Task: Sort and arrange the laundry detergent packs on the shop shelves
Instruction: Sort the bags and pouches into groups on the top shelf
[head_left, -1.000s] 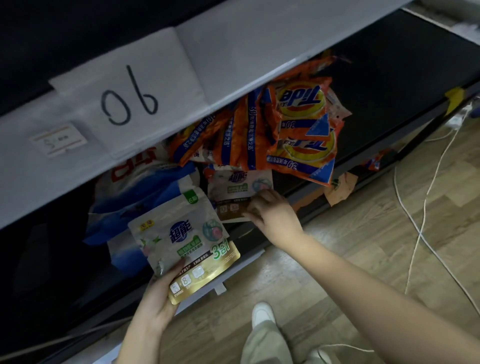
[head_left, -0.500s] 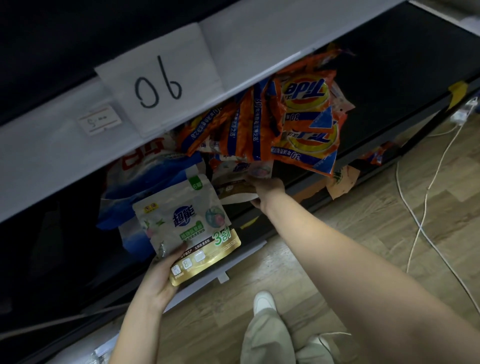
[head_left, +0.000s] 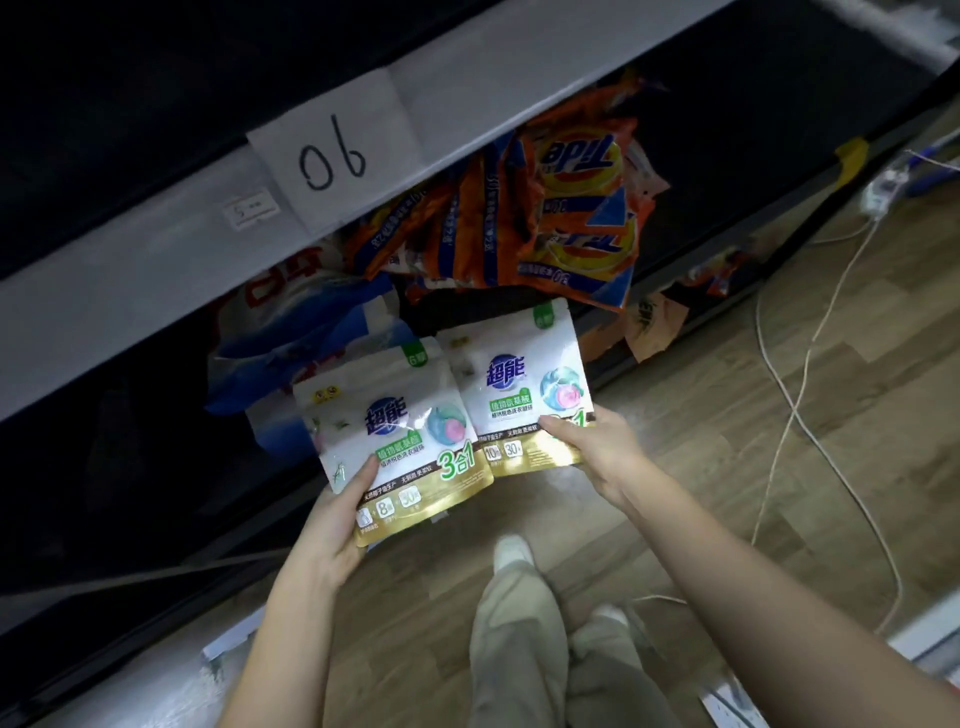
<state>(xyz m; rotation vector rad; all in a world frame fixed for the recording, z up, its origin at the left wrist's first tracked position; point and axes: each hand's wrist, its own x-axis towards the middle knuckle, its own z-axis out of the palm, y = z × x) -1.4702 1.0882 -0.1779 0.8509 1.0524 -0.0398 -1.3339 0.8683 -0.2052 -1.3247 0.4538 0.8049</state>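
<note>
My left hand (head_left: 332, 525) grips a white and gold detergent pod pouch (head_left: 400, 441) by its lower left corner. My right hand (head_left: 597, 449) holds a second, matching pouch (head_left: 514, 384) by its lower right corner. Both pouches are upright, side by side, out in front of the low shelf, and the left one overlaps the right one's edge. Behind them on the low shelf lie several orange Tide packs (head_left: 576, 218) in a loose heap and blue and white detergent bags (head_left: 301, 332) to their left.
A grey shelf edge (head_left: 156, 270) with a paper label reading 06 (head_left: 332, 161) runs above the packs. The wooden floor (head_left: 727, 467) carries white cables (head_left: 795, 415) at the right. My legs and shoes (head_left: 524, 623) stand below the pouches.
My right hand has drawn the second pouch out from the shelf and brought it up beside the one in my left hand. The left hand has stayed nearly in place.
</note>
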